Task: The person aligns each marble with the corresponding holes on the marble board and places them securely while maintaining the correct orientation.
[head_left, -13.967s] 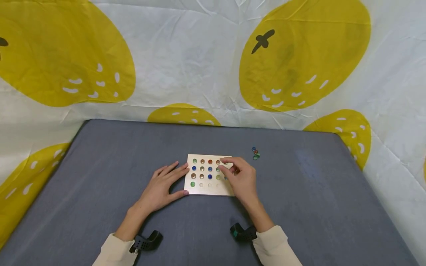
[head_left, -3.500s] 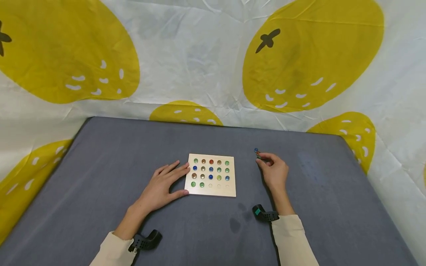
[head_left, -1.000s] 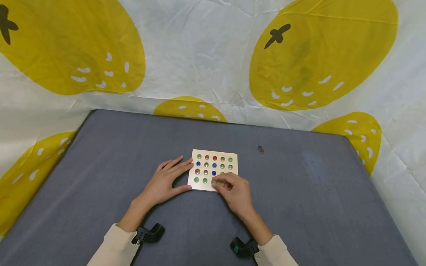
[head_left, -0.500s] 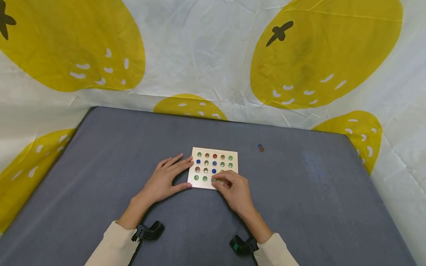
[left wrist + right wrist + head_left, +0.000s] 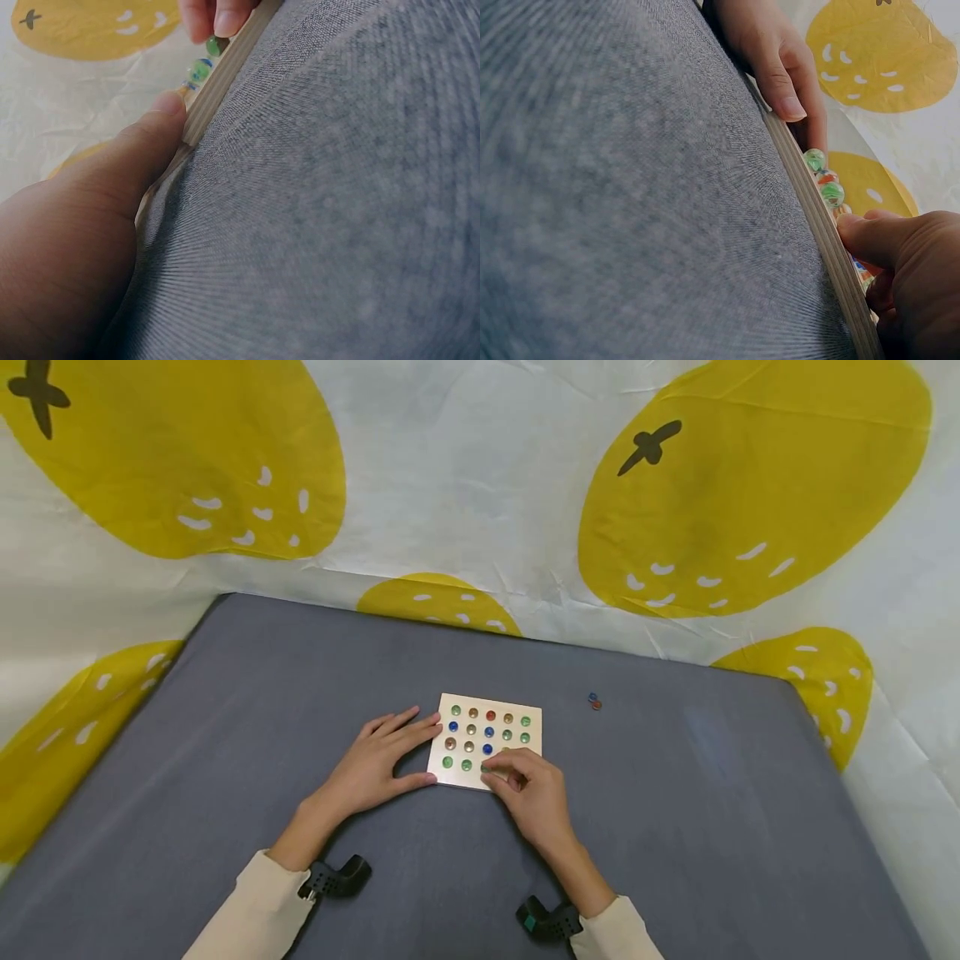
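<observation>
From my remote seat, much of the near right part of the square pale wooden board with rows of round hollows (image 5: 489, 741) is covered by my right hand (image 5: 532, 793), so I cannot count the hollows beneath it. Its curled fingertips (image 5: 501, 768) sit on the board's nearest row, apparently pinching a small green glass marble (image 5: 214, 46), though the marble is mostly hidden and hard to make out. In the right wrist view the thumb rests at the board's edge and the board is cut off at the frame's bottom.

My left hand (image 5: 372, 766) lies flat and relaxed on the grey fabric-covered counter (image 5: 675, 810), fingers straight, thumb and forefinger touching the board's left edge; the left wrist view shows little beyond that thumb against the thin wood.

Green, blue, brown and red glass marbles (image 5: 480, 731) fill the far rows. Two loose marbles, one blue and one red (image 5: 595, 701), lie touching each other well apart to the board's right. A white cloth printed with large yellow fruit (image 5: 735, 493) hangs behind the counter.
</observation>
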### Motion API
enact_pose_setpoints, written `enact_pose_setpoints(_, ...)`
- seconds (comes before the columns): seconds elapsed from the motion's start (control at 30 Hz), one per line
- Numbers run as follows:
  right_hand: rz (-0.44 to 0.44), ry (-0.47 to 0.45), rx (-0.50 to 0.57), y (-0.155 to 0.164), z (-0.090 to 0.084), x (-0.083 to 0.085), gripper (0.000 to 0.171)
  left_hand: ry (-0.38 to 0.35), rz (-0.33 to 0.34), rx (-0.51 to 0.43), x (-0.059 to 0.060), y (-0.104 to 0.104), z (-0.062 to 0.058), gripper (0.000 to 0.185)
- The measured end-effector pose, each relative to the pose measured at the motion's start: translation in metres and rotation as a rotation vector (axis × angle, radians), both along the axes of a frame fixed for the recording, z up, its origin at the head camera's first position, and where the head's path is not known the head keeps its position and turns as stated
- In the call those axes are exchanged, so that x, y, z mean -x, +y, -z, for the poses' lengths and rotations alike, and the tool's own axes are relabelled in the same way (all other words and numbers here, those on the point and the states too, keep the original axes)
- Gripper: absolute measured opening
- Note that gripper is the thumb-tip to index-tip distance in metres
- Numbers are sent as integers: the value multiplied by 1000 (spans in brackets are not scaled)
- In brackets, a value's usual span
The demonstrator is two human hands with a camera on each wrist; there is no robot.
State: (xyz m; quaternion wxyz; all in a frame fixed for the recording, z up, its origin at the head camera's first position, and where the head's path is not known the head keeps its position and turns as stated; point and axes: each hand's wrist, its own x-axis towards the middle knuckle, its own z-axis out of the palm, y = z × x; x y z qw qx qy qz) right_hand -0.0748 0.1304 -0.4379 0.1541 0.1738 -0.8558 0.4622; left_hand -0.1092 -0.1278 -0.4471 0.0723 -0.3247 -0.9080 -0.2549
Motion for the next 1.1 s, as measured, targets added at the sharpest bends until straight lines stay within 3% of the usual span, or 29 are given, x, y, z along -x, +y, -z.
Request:
enact_pose_setpoints(0.3,15,-15,55,-3,-2,0,18,8,-1,1,-1,-3,-1,69)
enact_pose_setpoints(0.67,162,-38,110,24,-28,13,18,2,10,-10,-1,-1,4,70)
enact_pose_setpoints(1.1,365,-83,159,75,-42,38,22,0,14,-9,1,3,1,70)
